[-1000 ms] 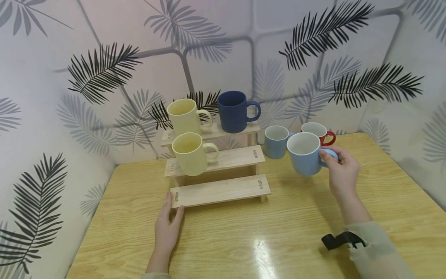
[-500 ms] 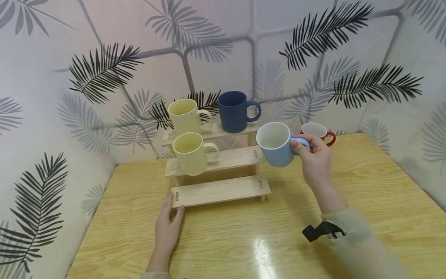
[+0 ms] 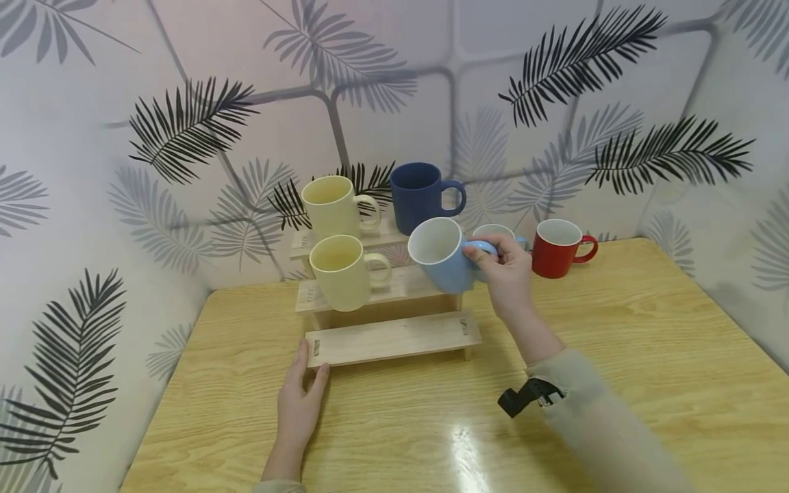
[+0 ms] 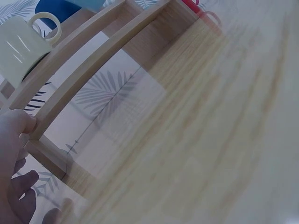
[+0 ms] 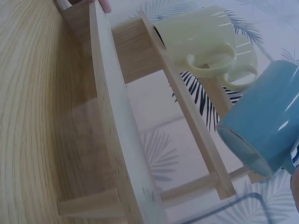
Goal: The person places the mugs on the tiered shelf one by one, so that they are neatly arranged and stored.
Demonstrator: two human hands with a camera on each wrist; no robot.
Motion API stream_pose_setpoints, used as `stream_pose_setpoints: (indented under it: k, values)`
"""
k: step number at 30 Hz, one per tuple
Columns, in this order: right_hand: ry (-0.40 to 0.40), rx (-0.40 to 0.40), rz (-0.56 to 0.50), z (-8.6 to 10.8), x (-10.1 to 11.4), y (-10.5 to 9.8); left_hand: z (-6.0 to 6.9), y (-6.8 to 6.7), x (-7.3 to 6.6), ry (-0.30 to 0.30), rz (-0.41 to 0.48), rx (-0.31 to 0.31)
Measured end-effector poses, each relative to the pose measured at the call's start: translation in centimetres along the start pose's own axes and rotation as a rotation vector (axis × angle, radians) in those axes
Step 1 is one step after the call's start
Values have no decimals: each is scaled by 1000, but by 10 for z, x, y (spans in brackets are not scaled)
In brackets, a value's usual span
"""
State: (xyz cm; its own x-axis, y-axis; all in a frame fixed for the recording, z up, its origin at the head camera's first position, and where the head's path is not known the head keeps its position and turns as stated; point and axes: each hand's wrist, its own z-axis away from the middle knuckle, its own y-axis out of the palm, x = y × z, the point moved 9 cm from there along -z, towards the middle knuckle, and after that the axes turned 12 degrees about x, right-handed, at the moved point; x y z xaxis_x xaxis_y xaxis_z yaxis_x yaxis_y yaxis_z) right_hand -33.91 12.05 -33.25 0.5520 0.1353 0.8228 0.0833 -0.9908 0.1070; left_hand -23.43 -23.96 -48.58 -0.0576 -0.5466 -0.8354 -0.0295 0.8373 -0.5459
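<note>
My right hand (image 3: 507, 277) pinches the handle of a light blue mug (image 3: 445, 266). The mug is tilted, its white inside facing up, in front of the right end of the middle tier of a wooden step rack (image 3: 394, 340). In the right wrist view this mug (image 5: 261, 119) shows its base clear of the tier edge. My left hand (image 3: 298, 404) holds the left end of the bottom tier, thumb at the front corner. One yellow mug (image 3: 342, 279) stands on the middle tier's left. Another yellow mug (image 3: 329, 209) and a dark blue mug (image 3: 414, 202) occupy the top tier.
Right of the rack, a second light blue mug (image 3: 495, 231) is mostly hidden behind my right hand. A red mug (image 3: 553, 258) with a white inside stands farther right on the wooden table (image 3: 647, 342). A leaf-patterned wall (image 3: 493, 82) rises behind.
My right hand has carried the light blue mug leftward, from beside the red mug to the rack's middle tier, and the mug has tilted. My left hand stays at the rack's end.
</note>
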Motion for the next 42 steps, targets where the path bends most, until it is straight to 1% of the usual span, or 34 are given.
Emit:
stream_pose_setpoints:
  k: [9,14,17,22,25,30,34,37,42]
  values:
    - [14,7,-26,-6,-13,18,0,1,0,10,-5,0]
    - [16,-2,-24,-8,-17,25,0,2,0,8,-11,-1]
    - [19,-7,-41,-9,-20,28,0,1,0,9,-14,-4]
    - [36,4,-58,-9,-22,33,0,2,1,14,-14,-3]
    - [44,9,-60,-9,-24,33,0,2,1,16,-14,-4]
    - [52,-3,-94,-7,-27,30,0,2,1,13,-17,-6]
    - [88,-7,-109,-6,-35,25,0,2,0,13,-11,-1]
    - [110,0,-107,-5,-41,21,0,1,-1,12,-5,1]
    - [133,31,-96,-5,-46,19,1,-1,-1,7,-2,-14]
